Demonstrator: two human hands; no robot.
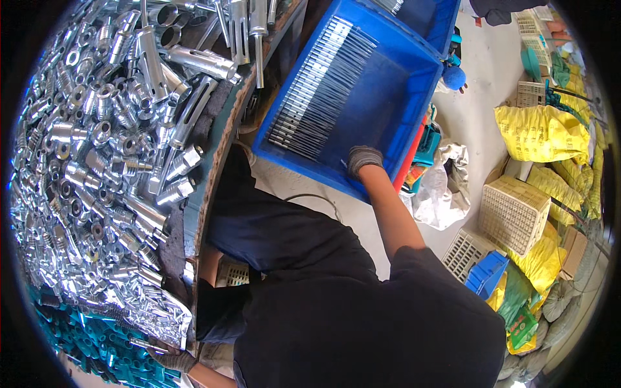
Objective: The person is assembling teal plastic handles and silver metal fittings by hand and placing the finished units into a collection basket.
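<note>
My right hand (364, 160), in a grey knit glove, reaches into the near end of a blue plastic crate (405, 107). Its fingers look curled downward, and whatever they hold is hidden from above. A row of long slim metal rods (312, 90) with shiny thicker ends lies side by side along the crate's left part. At the lower left, my left hand (169, 355), gloved too, is closed around a short thin metal rod (145, 346). It is beside a pile of teal plastic sleeves (97, 343) and the near end of the metal heap.
A heap of loose shiny metal fittings and sleeves (97, 161) covers the workbench (210, 168) on my left. Another blue crate (424, 19) stands beyond the first. Off to the right are yellow sacks (542, 132), a beige basket (514, 213), a small blue bin (486, 275) and a white bag (446, 191).
</note>
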